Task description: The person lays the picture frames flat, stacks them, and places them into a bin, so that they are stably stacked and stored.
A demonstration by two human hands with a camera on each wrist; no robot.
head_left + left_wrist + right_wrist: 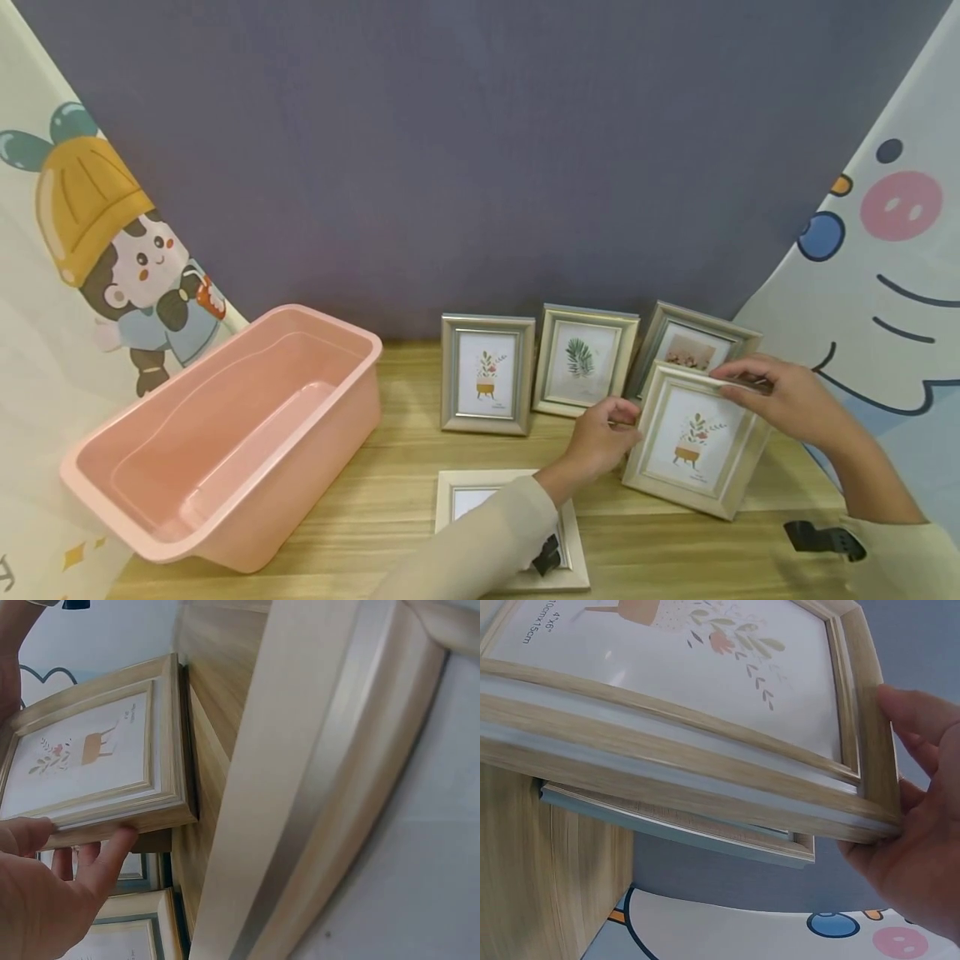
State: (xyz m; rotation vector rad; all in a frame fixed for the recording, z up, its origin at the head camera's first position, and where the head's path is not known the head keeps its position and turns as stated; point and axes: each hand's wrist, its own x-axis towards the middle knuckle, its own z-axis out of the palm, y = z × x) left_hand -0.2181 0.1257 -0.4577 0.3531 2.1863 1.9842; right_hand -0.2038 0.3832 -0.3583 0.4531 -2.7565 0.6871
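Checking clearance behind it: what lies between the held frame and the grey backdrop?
Another frame, with a pinkish print, stands there, behind the held frame and in front of the grey backdrop; the head view shows it.

Cloth-sided booth with cartoon-printed panels [892, 287]

The framed print [676, 666] reads 4"x6" (also 10cmx15cm).

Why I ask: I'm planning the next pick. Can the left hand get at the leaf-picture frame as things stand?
Probably yes: the left hand is near the leaf-picture frame, whose front looks unobstructed, though it may first have to leave the flower-picture frame at its fingertips.
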